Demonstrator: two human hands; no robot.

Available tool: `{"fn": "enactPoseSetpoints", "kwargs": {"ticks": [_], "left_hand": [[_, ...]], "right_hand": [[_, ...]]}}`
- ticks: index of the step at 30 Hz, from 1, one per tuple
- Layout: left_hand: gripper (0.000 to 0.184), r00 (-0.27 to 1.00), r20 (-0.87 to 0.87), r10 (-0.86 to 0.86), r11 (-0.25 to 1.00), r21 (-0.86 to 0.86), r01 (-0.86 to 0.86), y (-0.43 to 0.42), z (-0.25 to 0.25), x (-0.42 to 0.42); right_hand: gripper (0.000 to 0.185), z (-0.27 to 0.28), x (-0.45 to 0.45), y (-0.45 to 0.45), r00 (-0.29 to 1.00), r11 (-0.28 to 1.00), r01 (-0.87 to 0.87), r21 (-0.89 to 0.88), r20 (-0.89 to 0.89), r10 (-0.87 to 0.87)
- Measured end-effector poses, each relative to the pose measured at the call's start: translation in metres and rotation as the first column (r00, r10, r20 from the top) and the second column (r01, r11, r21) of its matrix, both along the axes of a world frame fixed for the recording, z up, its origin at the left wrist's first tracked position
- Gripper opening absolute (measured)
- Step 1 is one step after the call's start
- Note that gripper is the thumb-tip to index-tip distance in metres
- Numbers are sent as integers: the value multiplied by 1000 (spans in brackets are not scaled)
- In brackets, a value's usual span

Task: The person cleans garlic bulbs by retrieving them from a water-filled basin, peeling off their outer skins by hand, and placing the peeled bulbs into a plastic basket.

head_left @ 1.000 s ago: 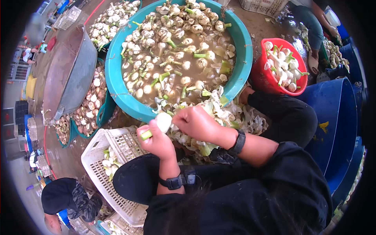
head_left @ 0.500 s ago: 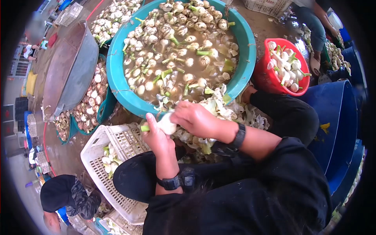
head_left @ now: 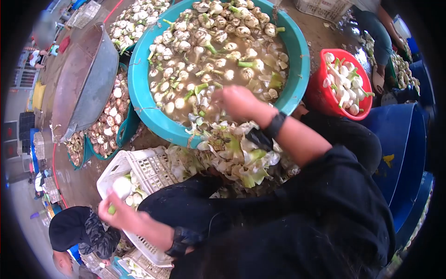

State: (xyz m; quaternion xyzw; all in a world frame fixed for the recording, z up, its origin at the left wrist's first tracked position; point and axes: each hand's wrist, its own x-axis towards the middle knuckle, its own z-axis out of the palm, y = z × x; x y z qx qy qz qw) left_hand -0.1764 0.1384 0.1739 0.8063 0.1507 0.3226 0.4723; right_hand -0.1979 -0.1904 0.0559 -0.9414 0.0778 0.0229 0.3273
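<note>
My left hand (head_left: 125,217) is closed round a white garlic bulb (head_left: 122,187) with a short green stem, above the white plastic crate (head_left: 152,170). Several peeled garlic bulbs (head_left: 136,199) lie inside that crate. My right hand (head_left: 239,103) reaches over the near part of the large teal tub (head_left: 160,123), its fingers curled downward and somewhat blurred. Whatever its fingertips hold is hidden. Muddy water fills the tub, with many garlic bulbs (head_left: 186,45) and loose skins in it. Between the tub and my legs lies a heap of garlic skins (head_left: 239,156).
To the right stands a red bucket (head_left: 320,90) of peeled garlic, beside large blue tubs (head_left: 388,139). On the left are a metal wheelbarrow (head_left: 95,83) and sacks of unpeeled garlic (head_left: 106,128). Another person (head_left: 74,232) sits at lower left; a co-worker's leg (head_left: 376,39) shows at upper right.
My hands were together on the garlic bulb by the tub's near rim. The left has carried it left and down over the crate; the right has moved forward over the water.
</note>
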Motion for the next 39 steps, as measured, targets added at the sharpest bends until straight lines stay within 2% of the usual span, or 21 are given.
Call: {"fn": "enactPoseSetpoints", "kwargs": {"ticks": [2, 4, 7, 9, 10, 11, 13, 14, 16, 18, 20, 22, 26, 30, 31, 32, 33, 34, 36, 37, 39], "left_hand": [[42, 976, 133, 173, 936, 287, -205, 1, 14, -4], [40, 990, 133, -36, 996, -78, 47, -29, 8, -3], [38, 911, -111, -397, 903, -228, 365, -76, -18, -5], [34, 783, -272, -560, 824, -282, 491, -101, -39, -7], [35, 719, -273, -639, 742, -467, 481, -117, -49, -11], [35, 667, -347, -659, 751, -344, 564, -123, -73, -12], [56, 533, -374, -759, 651, -459, 605, -146, -100, -25], [58, 433, -380, -817, 573, -614, 543, -158, -103, -31], [55, 478, -97, -873, 383, -742, 549, -172, -122, -45], [41, 547, -210, -810, 498, -740, 453, -165, -89, -41], [26, 563, -266, -782, 488, -824, 288, -146, -102, -29], [17, 364, -308, -879, 415, -870, 265, -136, -97, -28], [14, 201, -318, -927, 362, -897, 254, -134, -107, -31], [26, 115, -229, -967, 250, -941, 228, -135, -113, -36], [26, 110, -229, -967, 249, -941, 230, -134, -113, -37], [29, 91, -227, -970, 244, -904, 350, -134, -109, -36], [33, 73, -225, -972, 233, -854, 466, -134, -107, -35], [33, 68, -225, -972, 230, -854, 467, -135, -108, -33], [40, 116, -173, -978, 201, -641, 740, -138, -107, -30], [45, 10, -341, -940, 241, -643, 727, -133, -104, -30], [48, 20, -319, -948, 214, -588, 780, -134, -96, -39]], "right_hand": [[19, -46, 48, -26, 944, 932, -284, -224, -235, 231], [21, -102, 55, -39, 845, 862, -448, -239, -429, 320], [29, -171, 60, -49, 708, 749, -615, -247, -590, 387], [35, -138, 46, -40, 777, 841, -474, -260, -573, 261], [40, -111, 42, -37, 892, 974, -216, -72, -420, 167], [44, -81, 38, -30, 957, 985, 39, 168, -290, 11], [40, -31, 22, -1, 945, 787, 312, 532, -85, -316], [31, -10, 13, 18, 906, 567, 370, 736, -152, -394], [22, -2, -9, 44, 896, 731, 199, 652, 182, -405], [14, 11, -30, 44, 929, 935, -136, 328, 371, 5], [16, 23, -56, 48, 938, 976, -191, 102, 312, 151], [17, 37, -68, 45, 902, 900, -391, -193, 114, 417], [18, 37, -81, 48, 899, 864, -430, -261, -37, 436], [18, 13, -79, 41, 981, 977, -192, 87, -9, 194], [20, 6, -80, 41, 973, 833, 120, 541, -230, 9], [23, 9, -79, 40, 870, 437, 459, 774, -491, -44], [26, 18, -85, 39, 866, 254, 485, 837, -499, -7], [26, 18, -87, 40, 866, 251, 486, 837, -499, -12], [23, 12, -92, 42, 987, 637, 127, 761, -162, -3], [21, 6, -93, 43, 998, 824, 54, 563, -43, -35], [22, 9, -90, 45, 960, 661, 278, 697, -234, -156]]}}
